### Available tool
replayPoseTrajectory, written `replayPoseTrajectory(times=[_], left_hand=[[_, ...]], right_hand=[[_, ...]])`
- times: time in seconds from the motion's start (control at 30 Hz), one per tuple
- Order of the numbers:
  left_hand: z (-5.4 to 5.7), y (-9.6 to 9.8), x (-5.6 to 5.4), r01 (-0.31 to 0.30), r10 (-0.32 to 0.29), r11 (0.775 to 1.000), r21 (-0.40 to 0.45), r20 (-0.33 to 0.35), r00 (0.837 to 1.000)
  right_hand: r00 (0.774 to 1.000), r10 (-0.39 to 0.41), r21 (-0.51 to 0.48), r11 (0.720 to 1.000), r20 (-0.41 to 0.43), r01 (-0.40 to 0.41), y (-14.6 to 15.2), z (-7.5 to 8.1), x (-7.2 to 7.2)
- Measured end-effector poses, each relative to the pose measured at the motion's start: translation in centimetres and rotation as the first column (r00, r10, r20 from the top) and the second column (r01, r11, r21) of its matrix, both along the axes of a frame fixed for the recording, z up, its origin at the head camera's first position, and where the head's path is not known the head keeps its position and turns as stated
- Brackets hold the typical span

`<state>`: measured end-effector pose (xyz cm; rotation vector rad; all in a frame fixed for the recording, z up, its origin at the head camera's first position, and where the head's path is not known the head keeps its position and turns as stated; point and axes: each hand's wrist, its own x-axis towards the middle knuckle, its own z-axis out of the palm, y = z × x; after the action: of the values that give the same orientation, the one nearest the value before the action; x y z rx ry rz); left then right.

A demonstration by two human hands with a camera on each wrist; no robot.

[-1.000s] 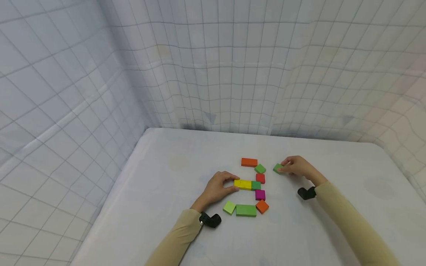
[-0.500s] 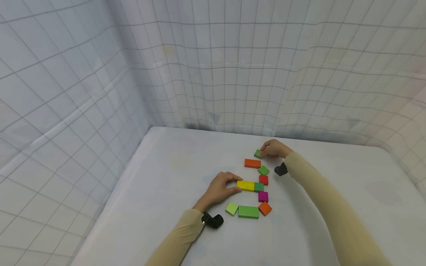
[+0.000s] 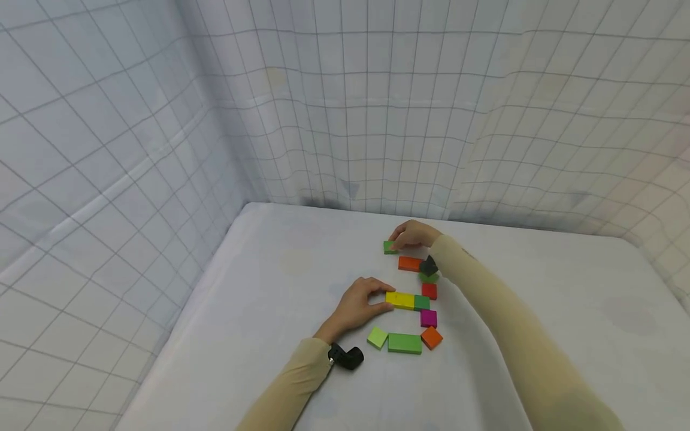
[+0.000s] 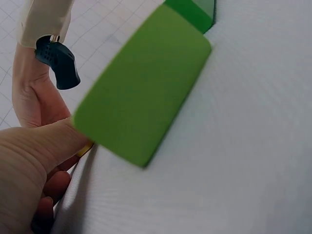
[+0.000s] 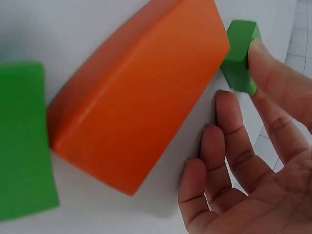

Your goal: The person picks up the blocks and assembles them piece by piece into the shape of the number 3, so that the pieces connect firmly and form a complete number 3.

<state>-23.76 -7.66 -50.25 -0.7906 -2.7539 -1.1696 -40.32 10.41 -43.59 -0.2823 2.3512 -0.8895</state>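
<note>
In the head view, my left hand (image 3: 357, 304) holds the left end of a row made of yellow blocks (image 3: 400, 300) and a darker green block (image 3: 422, 303), thumb on the near side and fingers on the far side. A sliver of yellow block (image 4: 85, 149) shows by the thumb in the left wrist view. Farther back, my right hand (image 3: 414, 234) pinches a small green block (image 5: 240, 51) between thumb and index finger; its other fingers are loosely curled. This block is just beyond the left end of an orange rectangular block (image 3: 410, 264).
A green square (image 3: 429, 277), partly behind the right wrist's camera, a red block (image 3: 429, 291), a purple block (image 3: 428, 318) and an orange square (image 3: 432, 337) run down the right side. A long green block (image 3: 405, 343) and a lime square (image 3: 377, 337) lie nearest on the white table (image 3: 242, 311).
My right hand has carried the small green block from the right of the layout, up and leftward past the orange rectangular block. The left hand keeps its place on the yellow blocks.
</note>
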Motion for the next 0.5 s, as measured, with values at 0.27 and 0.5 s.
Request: replayPoseTrajectory(times=[0.27,0.5], left_hand=[[-0.02,0.10,-0.22,-0.008,0.008,1.000,0.005,0.005,1.000],[-0.18,0.13,-0.28,-0.012,0.012,1.000,-0.008,0.017,1.000]], right_hand=[[0.993,0.050,-0.038,0.998,0.112,-0.046,0.31,-0.21,0.28],[0.988,0.108,-0.077,0.992,0.108,-0.100,0.90,-1.01,0.35]])
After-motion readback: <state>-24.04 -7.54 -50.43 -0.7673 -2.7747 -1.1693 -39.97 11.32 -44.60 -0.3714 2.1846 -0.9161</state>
